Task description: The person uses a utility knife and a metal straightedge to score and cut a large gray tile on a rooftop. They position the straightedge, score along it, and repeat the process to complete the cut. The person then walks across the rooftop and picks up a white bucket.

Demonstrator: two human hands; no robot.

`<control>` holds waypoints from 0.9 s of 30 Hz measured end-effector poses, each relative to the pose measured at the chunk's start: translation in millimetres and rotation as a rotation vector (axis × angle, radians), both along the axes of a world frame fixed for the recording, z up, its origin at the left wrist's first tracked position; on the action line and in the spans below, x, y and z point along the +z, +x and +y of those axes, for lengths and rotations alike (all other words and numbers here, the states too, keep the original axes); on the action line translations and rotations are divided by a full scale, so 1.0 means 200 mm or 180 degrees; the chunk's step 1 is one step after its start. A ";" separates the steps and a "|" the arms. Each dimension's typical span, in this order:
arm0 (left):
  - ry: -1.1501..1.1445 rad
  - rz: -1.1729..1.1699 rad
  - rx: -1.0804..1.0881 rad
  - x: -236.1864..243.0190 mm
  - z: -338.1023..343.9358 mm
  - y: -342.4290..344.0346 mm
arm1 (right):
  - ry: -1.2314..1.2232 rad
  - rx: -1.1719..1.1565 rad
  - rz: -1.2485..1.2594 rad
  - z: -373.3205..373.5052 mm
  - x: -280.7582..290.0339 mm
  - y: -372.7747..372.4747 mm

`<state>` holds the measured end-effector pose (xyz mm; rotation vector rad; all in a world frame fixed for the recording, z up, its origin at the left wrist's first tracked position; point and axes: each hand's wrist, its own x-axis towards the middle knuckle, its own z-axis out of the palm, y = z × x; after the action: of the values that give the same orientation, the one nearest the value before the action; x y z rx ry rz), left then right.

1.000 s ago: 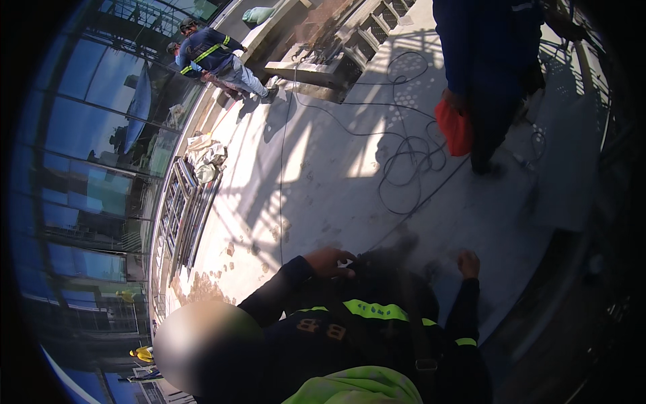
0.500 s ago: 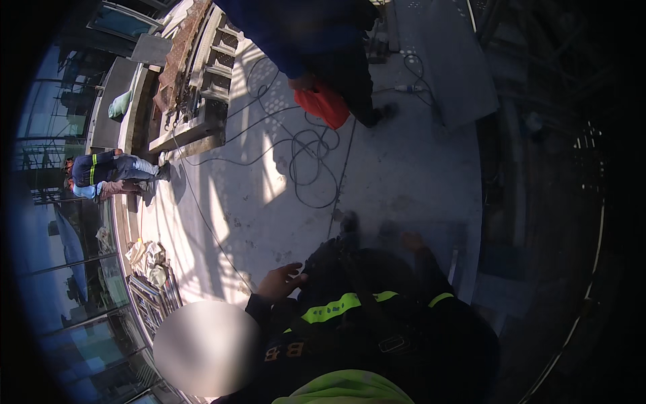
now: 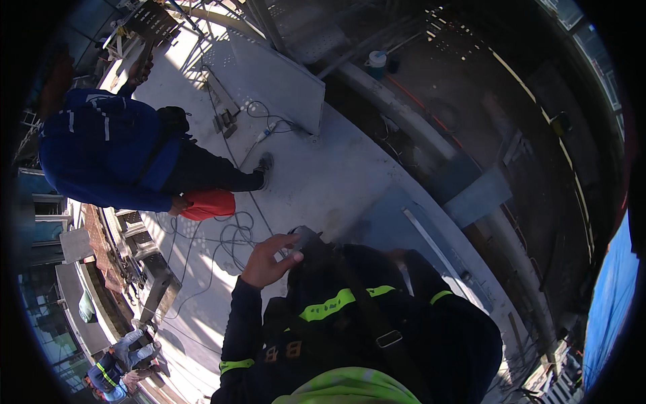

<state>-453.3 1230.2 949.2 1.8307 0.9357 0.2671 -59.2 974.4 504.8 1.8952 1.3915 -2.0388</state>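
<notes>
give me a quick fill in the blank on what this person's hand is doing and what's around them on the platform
1. The left hand touches a small ____ object in front of the person's chest.
2. The co-worker in the blue jacket holds something ____.
3. Loose ____ lie coiled on the pale floor.
4. The person wears a dark top with ____ reflective bands.

Missing words: grey; red; cables; yellow-green
</notes>
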 end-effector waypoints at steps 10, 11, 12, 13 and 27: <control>-0.0523 -0.3725 -0.3034 0.73 0.50 1.16 | -0.0012 -0.2111 -0.0078 0.00 -0.16 0.32; -0.0739 -0.4088 -0.3172 0.74 0.55 1.24 | -0.0310 -0.2867 0.0282 0.02 -0.16 0.43; -0.0760 -0.4446 -0.3099 0.76 0.62 1.35 | -0.0574 -0.3584 0.0739 0.13 -0.13 0.50; -0.0780 -0.4815 -0.3013 0.77 0.69 1.45 | -0.0611 -0.3596 0.0425 0.23 -0.09 0.57; -0.1001 -0.4338 -0.3461 0.68 2.09 2.12 | 0.0856 -0.2810 -0.0756 2.58 0.66 1.40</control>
<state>-28.3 1647.6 1084.8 1.1744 -0.8951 0.5047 220.7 1489.5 636.3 3.1566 0.8663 -1.8010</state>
